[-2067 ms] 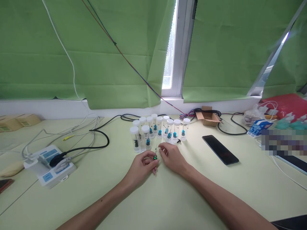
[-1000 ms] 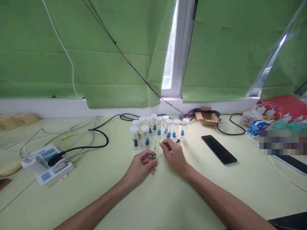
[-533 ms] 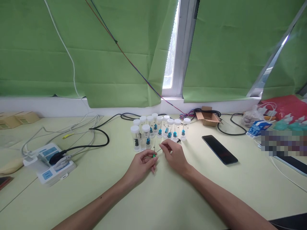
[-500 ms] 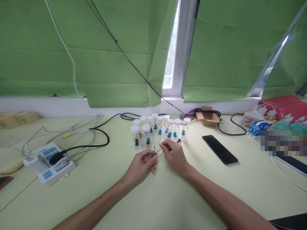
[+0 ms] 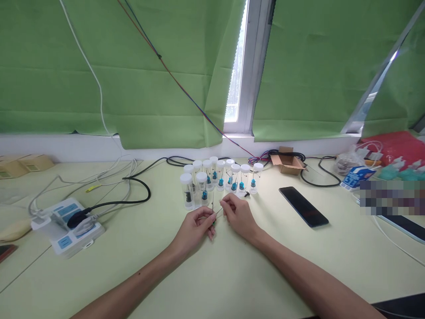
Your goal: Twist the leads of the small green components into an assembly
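Observation:
My left hand (image 5: 198, 223) is closed, its thumb and fingers pinching a small green piece (image 5: 214, 223) that is mostly hidden. A thin wire (image 5: 213, 205) stands up from that piece. Just to the right, my right hand (image 5: 241, 218) is closed in a pinch near the end of a thin slanted wire (image 5: 218, 210), which runs toward the left fingertips. Beyond both hands stand several clear vials (image 5: 188, 197) with white caps, holding blue or dark pieces with thin wires. A small black piece (image 5: 247, 194) lies past my right knuckles.
On the right lies a black phone (image 5: 303, 207). An open cardboard box (image 5: 287, 162) sits behind it amid black cables. A white power strip (image 5: 68, 226) with plugs and cords occupies the left. Green curtains (image 5: 159, 88) hang along the back.
The green piece has sunk lower between the left fingers and shows less. The right fingers have shifted only slightly; the vials have not moved on the table.

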Demonstrator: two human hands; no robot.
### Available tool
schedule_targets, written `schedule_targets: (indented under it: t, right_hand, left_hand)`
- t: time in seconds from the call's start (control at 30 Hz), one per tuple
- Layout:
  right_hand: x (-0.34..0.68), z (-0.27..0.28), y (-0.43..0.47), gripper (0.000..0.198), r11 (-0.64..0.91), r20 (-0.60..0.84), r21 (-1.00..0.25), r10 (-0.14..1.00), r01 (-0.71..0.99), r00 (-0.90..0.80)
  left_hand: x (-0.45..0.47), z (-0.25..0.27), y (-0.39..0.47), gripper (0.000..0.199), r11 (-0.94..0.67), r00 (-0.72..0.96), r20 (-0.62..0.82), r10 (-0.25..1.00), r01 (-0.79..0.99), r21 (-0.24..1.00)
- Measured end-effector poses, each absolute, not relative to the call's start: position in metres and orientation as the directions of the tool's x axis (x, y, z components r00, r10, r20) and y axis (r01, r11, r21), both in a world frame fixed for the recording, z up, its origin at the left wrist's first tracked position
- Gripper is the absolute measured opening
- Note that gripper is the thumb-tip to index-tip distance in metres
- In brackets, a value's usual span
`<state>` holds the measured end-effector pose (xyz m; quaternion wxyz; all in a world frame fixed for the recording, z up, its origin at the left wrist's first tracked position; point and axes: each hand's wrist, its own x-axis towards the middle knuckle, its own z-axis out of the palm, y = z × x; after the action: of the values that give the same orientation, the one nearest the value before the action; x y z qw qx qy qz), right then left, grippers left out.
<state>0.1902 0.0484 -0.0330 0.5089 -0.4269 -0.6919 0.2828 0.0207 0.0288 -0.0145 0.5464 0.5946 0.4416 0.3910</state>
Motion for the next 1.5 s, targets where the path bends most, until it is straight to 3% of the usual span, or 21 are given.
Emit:
schedule_targets:
  t: [0.97,1.17,1.33,1.5]
  right_hand:
    - [0.190,-0.032,0.049,0.023,0.442,0.420,-0.841,0.897,0.313,-0.138]
    - [0.204,-0.030,0.057,0.016,0.536,0.481,-0.708,0.843,0.460,-0.242]
    - [0.215,-0.028,0.059,0.011,0.567,0.402,-0.570,0.824,0.595,-0.400]
    - [0.221,-0.020,0.055,0.013,0.585,0.321,-0.521,0.809,0.622,-0.492]
  left_hand:
    - [0.021,-0.025,0.029,0.026,-0.096,0.337,0.040,0.941,0.152,0.984]
    - [0.020,-0.026,0.028,0.025,-0.100,0.333,0.042,0.942,0.157,0.983]
    - [0.020,-0.027,0.029,0.025,-0.099,0.343,0.040,0.938,0.157,0.983]
    - [0.020,-0.028,0.030,0.024,-0.109,0.351,0.045,0.935,0.165,0.980]
